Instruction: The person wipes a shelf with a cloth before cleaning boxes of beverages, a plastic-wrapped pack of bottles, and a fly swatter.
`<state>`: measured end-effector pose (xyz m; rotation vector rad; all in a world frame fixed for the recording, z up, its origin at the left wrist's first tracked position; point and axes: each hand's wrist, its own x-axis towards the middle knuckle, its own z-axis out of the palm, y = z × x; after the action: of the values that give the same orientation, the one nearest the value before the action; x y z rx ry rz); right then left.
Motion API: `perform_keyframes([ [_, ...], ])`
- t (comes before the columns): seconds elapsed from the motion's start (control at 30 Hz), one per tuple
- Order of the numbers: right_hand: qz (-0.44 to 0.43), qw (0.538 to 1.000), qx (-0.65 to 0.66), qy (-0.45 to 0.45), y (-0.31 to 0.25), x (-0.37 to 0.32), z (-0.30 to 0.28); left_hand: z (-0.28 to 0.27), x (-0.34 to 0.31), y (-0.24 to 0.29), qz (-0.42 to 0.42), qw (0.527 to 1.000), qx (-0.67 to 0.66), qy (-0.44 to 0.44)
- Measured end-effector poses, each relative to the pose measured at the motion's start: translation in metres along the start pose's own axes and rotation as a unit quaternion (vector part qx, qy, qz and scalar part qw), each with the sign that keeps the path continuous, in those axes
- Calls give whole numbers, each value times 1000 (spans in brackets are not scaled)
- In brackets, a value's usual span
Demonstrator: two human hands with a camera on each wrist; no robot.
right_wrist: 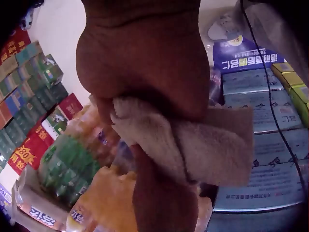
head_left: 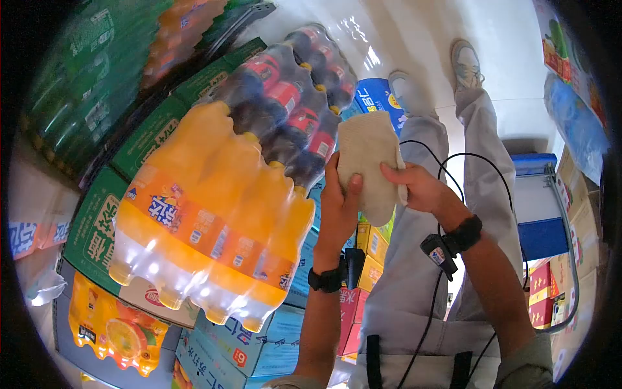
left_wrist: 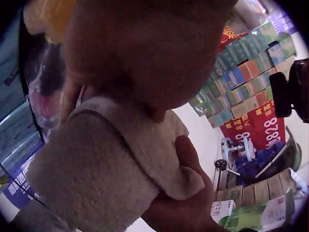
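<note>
A folded beige cloth with a towel-like nap is held up between both hands in front of the legs. My left hand grips its left side, thumb lying across the near face. On the opposite edge my right hand pinches the fabric with thumb on top. The left wrist view shows the cloth doubled over, one flap folded across it. From the right wrist, the cloth spreads out past the right hand, with the left hand below; the fingers behind the fabric are hidden.
Shrink-wrapped orange soda bottles and dark cola bottles lie left of the hands on green cartons. Light-blue cartons stack below them. A black cable hangs across the legs. A blue folding seat stands at right.
</note>
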<state>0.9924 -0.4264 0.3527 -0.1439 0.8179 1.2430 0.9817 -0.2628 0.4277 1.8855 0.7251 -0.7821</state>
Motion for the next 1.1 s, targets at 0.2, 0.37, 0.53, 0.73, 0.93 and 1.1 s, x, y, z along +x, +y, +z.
perform_keyframes([
  [0.2,-21,999,-47,17,-8,-5,-6,5,2,7,2,999,36,-20],
  [0.37,-30,952,-299,60,-14,-8,-13,1,-4,-4,-57,968,232,-74],
  [0.53,-81,777,-611,128,-27,-20,-6,16,6,52,117,929,350,26],
  [0.73,-171,614,-765,92,-43,-45,15,45,37,114,244,772,578,-103],
  [0.93,-117,545,-827,76,-71,-65,19,70,51,132,102,800,540,-241],
  [1.1,-169,468,-848,184,-100,-72,10,84,78,135,111,758,580,-277],
])
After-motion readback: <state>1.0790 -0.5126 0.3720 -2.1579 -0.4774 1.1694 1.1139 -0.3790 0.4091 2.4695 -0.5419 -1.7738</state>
